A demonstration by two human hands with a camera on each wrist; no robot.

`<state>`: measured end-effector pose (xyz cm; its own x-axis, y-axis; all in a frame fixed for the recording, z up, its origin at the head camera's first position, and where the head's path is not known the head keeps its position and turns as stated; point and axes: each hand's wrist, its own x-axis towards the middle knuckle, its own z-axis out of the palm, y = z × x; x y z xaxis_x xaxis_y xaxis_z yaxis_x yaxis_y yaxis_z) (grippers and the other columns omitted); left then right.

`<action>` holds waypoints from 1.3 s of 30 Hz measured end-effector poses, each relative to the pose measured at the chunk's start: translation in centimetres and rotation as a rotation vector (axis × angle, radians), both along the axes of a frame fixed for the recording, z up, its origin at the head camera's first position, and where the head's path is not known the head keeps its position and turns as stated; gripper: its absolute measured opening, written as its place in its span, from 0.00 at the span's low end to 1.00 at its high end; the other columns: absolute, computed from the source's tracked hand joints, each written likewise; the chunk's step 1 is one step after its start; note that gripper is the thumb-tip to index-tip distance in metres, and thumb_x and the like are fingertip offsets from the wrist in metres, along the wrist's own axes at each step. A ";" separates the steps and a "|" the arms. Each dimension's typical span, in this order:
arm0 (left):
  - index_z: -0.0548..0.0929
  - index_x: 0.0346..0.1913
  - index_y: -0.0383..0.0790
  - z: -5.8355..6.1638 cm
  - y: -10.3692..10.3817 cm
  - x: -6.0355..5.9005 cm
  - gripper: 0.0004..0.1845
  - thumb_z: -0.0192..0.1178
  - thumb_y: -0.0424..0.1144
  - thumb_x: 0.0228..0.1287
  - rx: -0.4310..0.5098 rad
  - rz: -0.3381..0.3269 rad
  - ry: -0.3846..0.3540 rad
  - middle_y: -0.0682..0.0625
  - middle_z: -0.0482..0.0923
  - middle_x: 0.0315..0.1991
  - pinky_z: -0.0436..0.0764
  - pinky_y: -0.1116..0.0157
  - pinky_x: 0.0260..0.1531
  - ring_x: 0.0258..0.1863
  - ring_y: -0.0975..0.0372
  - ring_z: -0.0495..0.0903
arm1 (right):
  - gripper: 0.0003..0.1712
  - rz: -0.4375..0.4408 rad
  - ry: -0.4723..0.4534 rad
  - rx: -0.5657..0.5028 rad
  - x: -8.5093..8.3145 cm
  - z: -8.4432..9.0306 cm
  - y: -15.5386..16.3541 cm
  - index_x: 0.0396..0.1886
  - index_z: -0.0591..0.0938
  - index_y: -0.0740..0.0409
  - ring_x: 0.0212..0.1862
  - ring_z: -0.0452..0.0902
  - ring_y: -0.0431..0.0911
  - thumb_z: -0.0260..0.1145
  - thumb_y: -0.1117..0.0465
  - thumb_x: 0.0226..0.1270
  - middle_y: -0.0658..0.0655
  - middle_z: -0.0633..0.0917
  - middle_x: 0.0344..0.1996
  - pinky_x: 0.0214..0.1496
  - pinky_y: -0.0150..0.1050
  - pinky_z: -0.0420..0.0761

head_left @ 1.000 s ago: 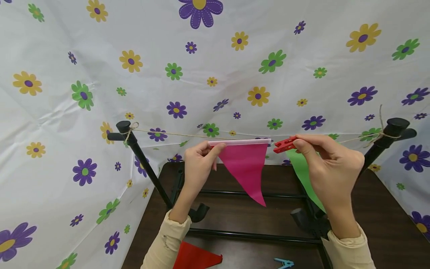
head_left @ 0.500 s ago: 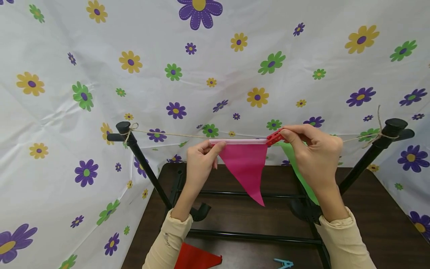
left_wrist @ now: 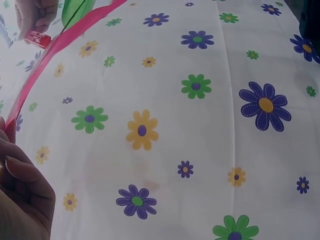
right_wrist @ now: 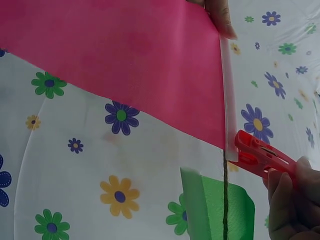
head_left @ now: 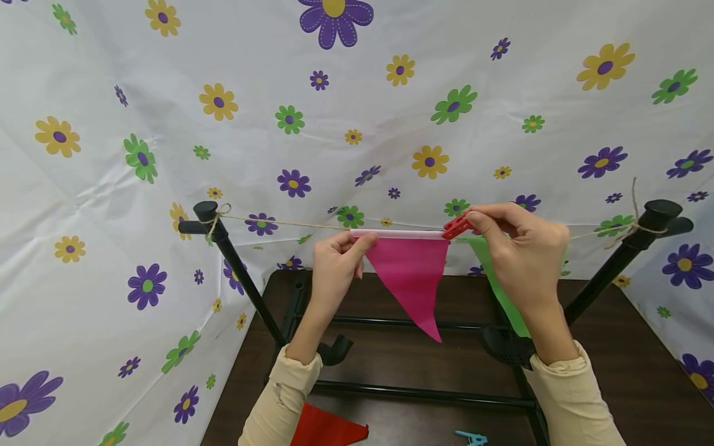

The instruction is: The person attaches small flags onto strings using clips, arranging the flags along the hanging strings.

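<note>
The right hand (head_left: 524,260) pinches a small red plastic clothes peg (head_left: 456,227) between thumb and forefinger, the fingers curled tight round its tail. The peg's nose sits at the right top corner of a pink triangular paper pennant (head_left: 409,279), right where the pennant's white top band meets a thin brown twine line (head_left: 290,223). From the right wrist view the peg (right_wrist: 261,154) touches the end of that white band, with the twine running on below it. Whether the peg already bites the band, I cannot tell.

The left hand (head_left: 333,272) pinches the pennant's left top corner, thumb and forefinger pressed together on the band, the other fingers curled under. The pennant hangs flat, its point straight down, its top edge level along the twine.

Just behind the right hand hangs a green paper pennant (head_left: 499,285) on the same line. The twine is tied between two black stand posts (head_left: 237,272), well apart, over a dark brown wooden table (head_left: 630,365). Near the table's front edge lie a red paper pennant (head_left: 326,428) and a light blue peg (head_left: 471,437). White sheeting with printed flowers (head_left: 357,111) covers the walls behind.
</note>
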<state>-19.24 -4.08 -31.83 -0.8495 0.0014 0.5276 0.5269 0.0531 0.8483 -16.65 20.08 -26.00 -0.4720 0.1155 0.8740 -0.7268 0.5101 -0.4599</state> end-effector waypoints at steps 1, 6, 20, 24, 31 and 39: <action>0.84 0.33 0.25 0.1 0.0 0.0 0.11 0.67 0.32 0.70 0.005 -0.004 -0.004 0.51 0.71 0.13 0.63 0.68 0.13 0.12 0.62 0.69 | 0.08 0.001 0.000 0.011 0.0 0.0 0.0 0.34 0.90 0.72 0.34 0.79 0.19 0.76 0.82 0.53 0.67 0.89 0.28 0.37 0.20 0.74; 0.85 0.34 0.24 0.2 0.1 -0.1 0.11 0.67 0.32 0.70 0.023 -0.010 -0.014 0.52 0.71 0.13 0.62 0.68 0.13 0.12 0.63 0.69 | 0.06 0.015 -0.020 0.091 -0.3 0.0 0.3 0.33 0.88 0.74 0.35 0.77 0.17 0.76 0.80 0.55 0.67 0.88 0.27 0.38 0.20 0.75; 0.85 0.37 0.22 0.1 0.2 -0.3 0.11 0.66 0.31 0.71 0.071 -0.062 -0.028 0.53 0.71 0.13 0.64 0.70 0.14 0.11 0.64 0.68 | 0.08 0.009 -0.117 0.161 -0.6 -0.3 0.3 0.38 0.89 0.71 0.35 0.73 0.15 0.77 0.75 0.58 0.64 0.90 0.29 0.35 0.19 0.72; 0.85 0.37 0.22 0.0 0.1 -0.3 0.10 0.65 0.30 0.71 0.066 -0.065 -0.028 0.53 0.71 0.14 0.65 0.70 0.14 0.12 0.65 0.68 | 0.08 0.016 -0.174 0.160 -0.9 -0.6 0.3 0.42 0.89 0.72 0.35 0.73 0.16 0.74 0.73 0.63 0.64 0.90 0.31 0.34 0.20 0.71; 0.84 0.35 0.21 -0.4 -0.1 -0.2 0.11 0.63 0.30 0.72 0.030 -0.043 -0.047 0.52 0.71 0.15 0.67 0.69 0.17 0.14 0.64 0.69 | 0.10 -0.023 -0.178 0.186 -1.1 -0.9 0.2 0.47 0.89 0.70 0.29 0.77 0.31 0.72 0.70 0.68 0.63 0.90 0.31 0.33 0.19 0.70; 0.83 0.32 0.22 -0.8 -0.3 -0.3 0.13 0.63 0.31 0.73 0.019 -0.031 -0.068 0.52 0.70 0.14 0.66 0.69 0.16 0.13 0.64 0.68 | 0.10 -0.056 -0.119 0.229 -1.3 -1.1 0.5 0.45 0.89 0.71 0.31 0.85 0.56 0.72 0.70 0.66 0.64 0.90 0.37 0.41 0.18 0.71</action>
